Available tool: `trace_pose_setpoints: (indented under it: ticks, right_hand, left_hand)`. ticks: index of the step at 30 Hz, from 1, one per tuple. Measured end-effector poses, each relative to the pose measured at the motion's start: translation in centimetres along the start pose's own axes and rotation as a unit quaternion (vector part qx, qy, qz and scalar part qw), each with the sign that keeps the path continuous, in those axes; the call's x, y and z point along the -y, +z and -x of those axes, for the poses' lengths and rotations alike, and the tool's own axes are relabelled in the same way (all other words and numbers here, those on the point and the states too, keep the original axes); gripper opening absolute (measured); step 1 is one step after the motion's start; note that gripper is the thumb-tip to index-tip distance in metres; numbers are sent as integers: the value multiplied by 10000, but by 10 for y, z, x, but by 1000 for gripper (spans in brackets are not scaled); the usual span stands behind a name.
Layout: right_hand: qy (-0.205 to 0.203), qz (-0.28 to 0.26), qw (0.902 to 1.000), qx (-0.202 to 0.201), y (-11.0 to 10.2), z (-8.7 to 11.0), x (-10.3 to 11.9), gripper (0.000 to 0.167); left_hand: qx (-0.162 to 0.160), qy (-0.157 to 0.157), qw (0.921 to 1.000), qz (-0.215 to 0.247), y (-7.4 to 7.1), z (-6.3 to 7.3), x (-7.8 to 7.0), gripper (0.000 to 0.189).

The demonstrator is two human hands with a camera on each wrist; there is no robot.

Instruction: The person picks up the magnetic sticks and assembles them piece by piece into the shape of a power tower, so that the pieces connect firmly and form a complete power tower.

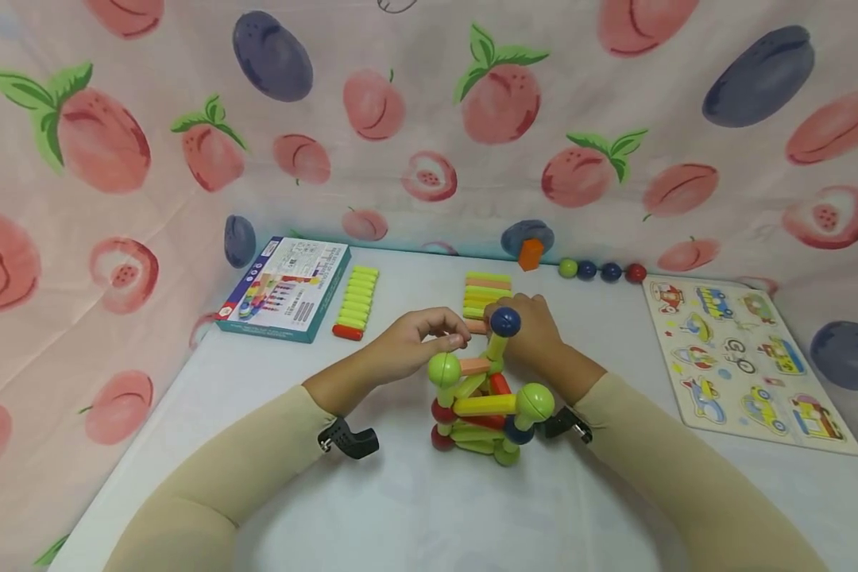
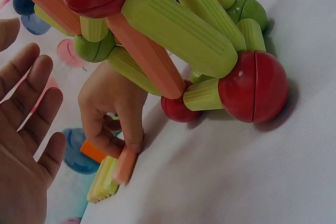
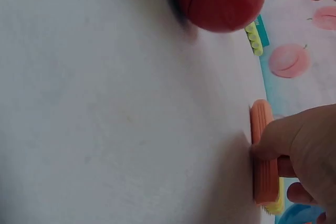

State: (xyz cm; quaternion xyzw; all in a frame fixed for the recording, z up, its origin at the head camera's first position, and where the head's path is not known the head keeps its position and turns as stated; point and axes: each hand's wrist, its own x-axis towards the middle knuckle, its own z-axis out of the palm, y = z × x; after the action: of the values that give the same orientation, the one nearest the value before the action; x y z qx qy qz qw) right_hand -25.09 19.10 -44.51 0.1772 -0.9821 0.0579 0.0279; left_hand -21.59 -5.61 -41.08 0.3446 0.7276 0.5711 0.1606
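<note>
A structure of ribbed rods and balls [image 1: 481, 405] stands on the table between the forearms, in green, red, yellow, orange and blue. Beyond it, my right hand [image 1: 527, 330] pinches an orange rod [image 3: 266, 179] lying beside a row of yellow, green and orange rods [image 1: 488, 292]. In the left wrist view the right hand [image 2: 113, 103] has thumb and fingers on that rod. My left hand [image 1: 418, 343] hovers just left of the structure's top, fingers loosely bent and holding nothing. Its spread fingers also show in the left wrist view, apart from the red ball [image 2: 254, 86] and rods.
A picture box [image 1: 286, 287] lies at the back left, next to a row of short green rods with a red one [image 1: 347, 332]. Along the back edge are an orange block [image 1: 531, 254] and several balls [image 1: 611, 272]. A puzzle board [image 1: 747, 361] lies right.
</note>
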Motion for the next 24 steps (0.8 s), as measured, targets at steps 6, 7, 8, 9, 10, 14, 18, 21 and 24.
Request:
trace_pose_setpoints:
  ticks: [6, 7, 8, 9, 10, 14, 18, 21, 24]
  right_hand:
    - [937, -2299, 9681, 345, -19, 18, -7, 32]
    - [1130, -2961, 9476, 415, -24, 24, -10, 34]
    - [1260, -3640, 9217, 460, -28, 31, -13, 34]
    - [1334, -4226, 8948, 551, -33, 38, -16, 33]
    - [1363, -4769, 8656, 683, -37, 45, -19, 30]
    - [1153, -6223, 7652, 1178, -52, 75, -24, 21]
    - [602, -6856, 7110, 1442, -63, 101, -23, 17]
    - [118, -6998, 6984, 1497, -67, 113, -21, 18]
    - [-227, -6955, 7025, 1490, -69, 120, -17, 21]
  left_hand:
    - [-12, -76, 9999, -67, -2, 2, 0, 20]
    - [-15, -84, 9999, -61, -2, 2, 0, 19]
    - [-22, -88, 9999, -48, -3, 2, 0, 19]
    - [-27, -72, 10000, -7, -4, 2, 0, 19]
    - [-38, -54, 10000, 23, -5, 2, 0, 19]
    - [-37, 55, 9998, 177, -6, 1, 0, 21]
    - [70, 152, 9995, 271, -4, -2, -1, 21]
    - [142, 196, 9993, 286, -2, -6, -3, 21]
    - [282, 204, 9990, 293, -1, -10, -6, 24]
